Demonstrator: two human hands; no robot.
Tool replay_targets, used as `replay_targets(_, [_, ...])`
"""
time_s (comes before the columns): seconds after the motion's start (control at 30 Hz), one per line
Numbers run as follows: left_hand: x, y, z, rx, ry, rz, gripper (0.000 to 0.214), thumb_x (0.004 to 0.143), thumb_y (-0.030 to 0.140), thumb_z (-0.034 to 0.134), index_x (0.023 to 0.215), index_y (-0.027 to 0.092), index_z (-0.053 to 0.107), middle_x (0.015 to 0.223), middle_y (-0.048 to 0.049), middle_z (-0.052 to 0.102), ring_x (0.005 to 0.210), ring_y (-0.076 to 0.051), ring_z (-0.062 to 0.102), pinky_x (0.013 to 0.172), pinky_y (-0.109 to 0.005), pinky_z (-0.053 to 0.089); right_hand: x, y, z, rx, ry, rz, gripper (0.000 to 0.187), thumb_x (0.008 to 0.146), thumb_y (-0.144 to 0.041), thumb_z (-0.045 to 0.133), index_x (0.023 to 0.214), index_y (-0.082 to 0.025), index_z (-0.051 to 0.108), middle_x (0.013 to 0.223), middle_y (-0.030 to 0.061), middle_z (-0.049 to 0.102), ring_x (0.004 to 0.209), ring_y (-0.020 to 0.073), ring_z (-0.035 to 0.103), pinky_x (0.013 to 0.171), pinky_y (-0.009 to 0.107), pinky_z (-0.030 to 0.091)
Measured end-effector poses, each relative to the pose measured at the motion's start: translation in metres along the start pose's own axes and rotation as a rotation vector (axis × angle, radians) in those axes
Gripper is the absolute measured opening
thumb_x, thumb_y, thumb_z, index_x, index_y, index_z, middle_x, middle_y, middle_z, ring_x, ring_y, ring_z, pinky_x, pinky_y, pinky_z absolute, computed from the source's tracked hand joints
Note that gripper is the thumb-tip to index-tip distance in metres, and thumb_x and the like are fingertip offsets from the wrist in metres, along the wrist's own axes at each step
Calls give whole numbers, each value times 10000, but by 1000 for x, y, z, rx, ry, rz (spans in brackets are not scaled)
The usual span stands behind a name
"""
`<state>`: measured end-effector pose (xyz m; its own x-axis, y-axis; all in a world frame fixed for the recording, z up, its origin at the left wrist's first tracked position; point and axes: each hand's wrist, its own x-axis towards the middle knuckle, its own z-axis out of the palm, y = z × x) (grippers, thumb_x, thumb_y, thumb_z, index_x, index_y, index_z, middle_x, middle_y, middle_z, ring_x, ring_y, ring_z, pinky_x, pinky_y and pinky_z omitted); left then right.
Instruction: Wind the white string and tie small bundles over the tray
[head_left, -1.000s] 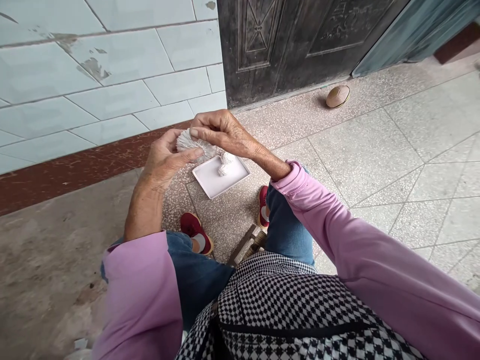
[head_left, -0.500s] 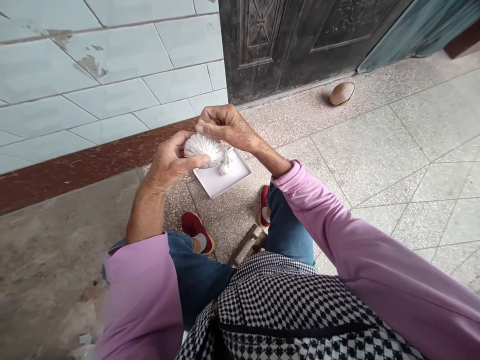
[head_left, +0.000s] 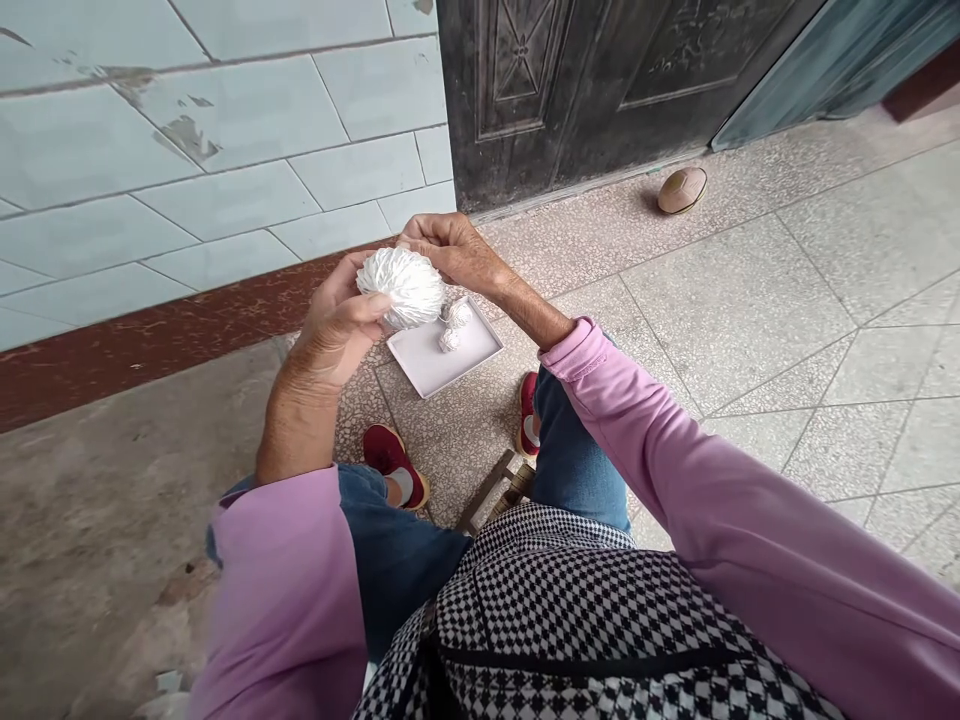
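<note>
A round white flower-like ball with many thin, overlapping petals is held up above the floor. My left hand grips it from the left, with the thumb across its near side and the other fingers behind. At its top right edge, my right hand is closed in a pinch. The right fingertips are partly hidden behind the ball, so what they pinch cannot be made out. Below lies a shallow white tray, with two small white balls of a similar texture in it.
A tiled wall and a dark carved door stand in front. A brownish rounded object lies on the floor near the door. My red shoes flank the tray, and part of a low wooden stool shows beneath me.
The white ball has turned, so its layered petal side now faces me, and it sits slightly higher and further left. My right hand has lowered slightly behind its edge. Both small balls now show.
</note>
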<state>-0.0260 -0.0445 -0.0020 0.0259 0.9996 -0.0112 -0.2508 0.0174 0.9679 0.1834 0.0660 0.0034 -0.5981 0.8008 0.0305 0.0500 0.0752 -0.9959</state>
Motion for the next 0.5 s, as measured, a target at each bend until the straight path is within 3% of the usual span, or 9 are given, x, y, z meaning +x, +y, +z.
replay_targets(0.2, [3,1,2,-92,108,97,759,673,563,1092,1250,277,690,1338,-170,789,1429,-474,788,1032,-581,809,10,29,17,70,-61,-83,584,1288,-612,857,969,-272,506,752,-76,485,685,125,416,630,244,366])
replay_targets(0.37, [6,-1,-8,-88,190,148,808,641,529,1154,1182,293,601,1397,-136,788,1486,-440,731,1105,-595,788,-6,18,29,-209,-59,-60,451,1308,-258,745,895,-245,564,754,-36,566,760,169,516,748,279,466])
replay_targets(0.5, [11,-5,-17,-60,303,154,884,581,508,1214,1187,299,606,1333,-81,783,1324,-359,746,1035,-544,779,-16,10,37,-321,-162,-82,393,1299,-130,667,915,-211,649,789,-20,623,838,184,592,854,302,496])
